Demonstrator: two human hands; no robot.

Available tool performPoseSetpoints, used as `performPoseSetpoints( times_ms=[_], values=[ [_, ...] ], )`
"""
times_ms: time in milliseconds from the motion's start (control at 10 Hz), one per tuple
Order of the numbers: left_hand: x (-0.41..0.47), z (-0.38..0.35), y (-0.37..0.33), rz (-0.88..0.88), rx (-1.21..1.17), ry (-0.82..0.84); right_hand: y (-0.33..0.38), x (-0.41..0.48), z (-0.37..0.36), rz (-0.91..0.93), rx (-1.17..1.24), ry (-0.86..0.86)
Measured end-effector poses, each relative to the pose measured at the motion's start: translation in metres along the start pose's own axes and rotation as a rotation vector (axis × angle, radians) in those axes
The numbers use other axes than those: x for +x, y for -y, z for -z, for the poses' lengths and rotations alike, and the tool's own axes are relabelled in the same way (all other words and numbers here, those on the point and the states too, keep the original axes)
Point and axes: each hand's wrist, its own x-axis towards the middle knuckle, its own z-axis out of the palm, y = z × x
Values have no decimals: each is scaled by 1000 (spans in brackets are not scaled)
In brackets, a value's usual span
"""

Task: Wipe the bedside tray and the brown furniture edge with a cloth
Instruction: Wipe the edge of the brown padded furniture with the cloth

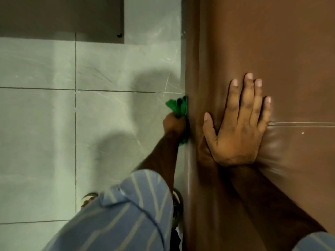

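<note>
The brown padded furniture (272, 51) fills the right half of the view, and its rounded left edge (192, 69) runs top to bottom. My left hand (174, 126) is closed around a crumpled green cloth (178, 107) and presses it against the side of that edge, low down near the floor. My right hand (239, 124) lies flat on the furniture's top surface with fingers spread, holding nothing. A stitched seam (299, 124) runs rightward from under that hand. No bedside tray is in view.
Pale grey floor tiles (45, 124) with dark grout lines cover the left half. A dark grey panel or furniture piece (59, 17) stands at the top left. My feet in sandals (88, 198) show near the bottom, beside the furniture edge.
</note>
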Motion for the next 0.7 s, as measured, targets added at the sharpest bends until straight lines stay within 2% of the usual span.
performPoseSetpoints(
  times_ms=[100,200,300,400,500,600,700],
  values=[
    [26,2,-49,-145,-118,-71,0,-1,-2,-2,-9,-13],
    [-6,3,-26,-190,-372,-27,0,1,2,2,-1,21],
    [-70,-5,56,-26,-496,76,1,2,3,2,-8,29],
    [-109,0,109,73,-225,72,2,1,2,-1,-16,20],
    [-74,-8,92,47,123,29,1,1,1,2,-22,14],
    [-37,-7,37,-3,66,-49,2,1,0,2,-27,12],
    [-52,-4,21,-129,-118,-104,2,2,1,-1,-33,13]
  ],
)
